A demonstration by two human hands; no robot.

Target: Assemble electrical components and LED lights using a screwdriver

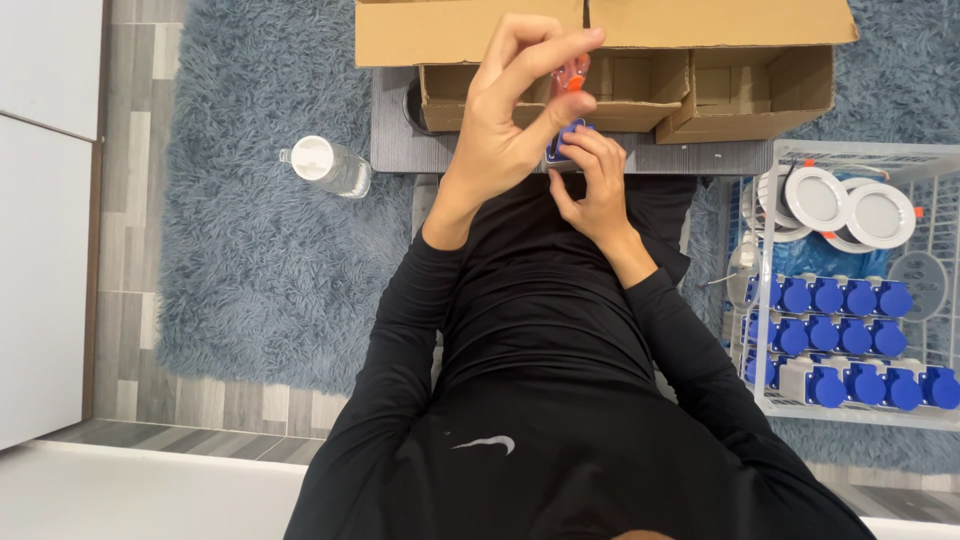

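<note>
Home floor, shaggy rug (250, 260), cardboard box (700, 60)

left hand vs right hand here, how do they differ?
The left hand is raised higher, fingers spread, pinching a small orange piece at its fingertips; the right hand sits lower, fingers curled around a small blue part. The left hand shows its back to the camera; the right hand is turned more sideways. Both are bare, with black sleeves, and meet over the grey table before the cardboard box.
</note>
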